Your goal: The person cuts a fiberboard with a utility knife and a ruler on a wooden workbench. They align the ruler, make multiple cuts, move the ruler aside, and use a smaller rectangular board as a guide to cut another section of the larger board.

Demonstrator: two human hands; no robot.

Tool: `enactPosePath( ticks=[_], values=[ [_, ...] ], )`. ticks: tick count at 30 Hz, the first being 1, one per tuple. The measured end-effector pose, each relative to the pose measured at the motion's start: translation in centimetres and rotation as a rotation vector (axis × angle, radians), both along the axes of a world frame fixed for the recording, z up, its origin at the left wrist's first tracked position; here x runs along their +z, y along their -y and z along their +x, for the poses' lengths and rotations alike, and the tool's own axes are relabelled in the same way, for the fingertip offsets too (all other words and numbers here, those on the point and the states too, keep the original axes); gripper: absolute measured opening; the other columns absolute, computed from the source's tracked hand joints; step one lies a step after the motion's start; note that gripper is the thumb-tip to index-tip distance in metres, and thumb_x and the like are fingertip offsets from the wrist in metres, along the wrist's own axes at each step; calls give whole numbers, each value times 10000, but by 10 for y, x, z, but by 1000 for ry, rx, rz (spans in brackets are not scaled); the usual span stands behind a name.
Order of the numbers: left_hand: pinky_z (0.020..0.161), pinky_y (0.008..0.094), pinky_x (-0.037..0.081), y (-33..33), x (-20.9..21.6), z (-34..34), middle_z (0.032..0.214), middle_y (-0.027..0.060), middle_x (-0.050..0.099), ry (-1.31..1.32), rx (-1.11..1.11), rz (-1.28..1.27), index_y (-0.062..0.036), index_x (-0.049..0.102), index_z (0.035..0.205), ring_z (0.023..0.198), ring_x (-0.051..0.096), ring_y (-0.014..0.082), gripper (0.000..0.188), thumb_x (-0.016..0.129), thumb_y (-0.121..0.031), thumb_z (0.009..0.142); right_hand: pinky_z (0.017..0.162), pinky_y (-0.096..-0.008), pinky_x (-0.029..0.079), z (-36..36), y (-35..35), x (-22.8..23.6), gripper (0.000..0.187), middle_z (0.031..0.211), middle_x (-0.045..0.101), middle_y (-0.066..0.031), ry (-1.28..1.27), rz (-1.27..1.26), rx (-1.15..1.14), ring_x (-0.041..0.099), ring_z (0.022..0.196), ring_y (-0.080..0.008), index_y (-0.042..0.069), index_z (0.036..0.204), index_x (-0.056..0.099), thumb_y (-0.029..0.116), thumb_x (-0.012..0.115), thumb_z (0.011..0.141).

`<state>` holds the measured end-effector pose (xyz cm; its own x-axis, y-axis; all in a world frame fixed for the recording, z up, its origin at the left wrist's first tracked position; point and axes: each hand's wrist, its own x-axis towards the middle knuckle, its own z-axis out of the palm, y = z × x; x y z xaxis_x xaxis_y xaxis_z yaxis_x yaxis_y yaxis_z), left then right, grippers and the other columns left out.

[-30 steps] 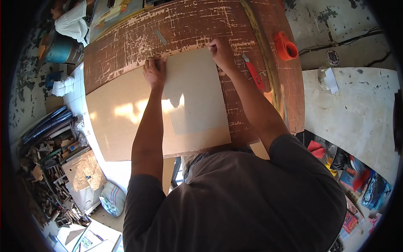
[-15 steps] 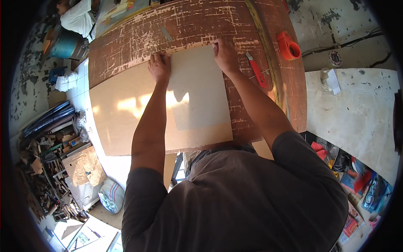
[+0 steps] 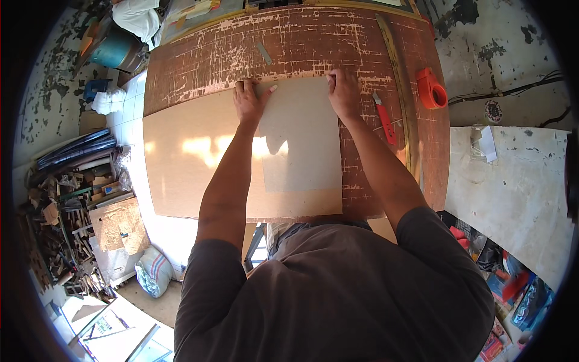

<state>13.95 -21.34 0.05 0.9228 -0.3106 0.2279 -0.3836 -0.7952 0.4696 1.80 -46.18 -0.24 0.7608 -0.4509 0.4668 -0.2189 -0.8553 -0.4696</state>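
A grey cardboard sheet [image 3: 307, 136] lies on top of a larger brown board [image 3: 187, 187], its upper and right edges close to the board's. My left hand [image 3: 248, 104] rests at the far edge of both sheets, fingers bent over the brown board and thumb stretched onto the grey sheet. At the grey sheet's far right corner, my right hand [image 3: 344, 96] is closed with thumb and fingers together on the edge. A red utility knife [image 3: 385, 122], its blade out, lies to the right of that hand.
Under the sheets is a scratched brown worktable [image 3: 313, 36]. A small metal strip [image 3: 264, 53] lies beyond my hands. A long bar [image 3: 398, 78] and a red tape dispenser [image 3: 430, 89] sit on the right side. Scrap wood [image 3: 66, 211] is piled at left.
My left thumb has swung outward onto the grey sheet. My right hand stays at the corner. The whole view has shifted, so the table appears further right and lower.
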Motion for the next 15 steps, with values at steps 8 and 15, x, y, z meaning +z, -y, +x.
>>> enactPosePath(
  ticks=[8,15],
  values=[
    [1013,482,432,10,8,1,1186,122,534,-77,72,135,-172,628,1152,1179,503,350,528,711,-602,857,816,-480,452,1,0,1,100,958,639,-83,-13,-36,-9,610,936,-324,134,1044,609,179,632,957],
    [1034,497,411,8,7,0,1201,114,537,-79,53,188,-188,600,1217,1193,499,349,552,694,-606,869,836,-485,438,1,-4,-2,90,955,628,-65,-51,-82,-55,610,934,-298,163,1033,599,201,631,958]
  ],
)
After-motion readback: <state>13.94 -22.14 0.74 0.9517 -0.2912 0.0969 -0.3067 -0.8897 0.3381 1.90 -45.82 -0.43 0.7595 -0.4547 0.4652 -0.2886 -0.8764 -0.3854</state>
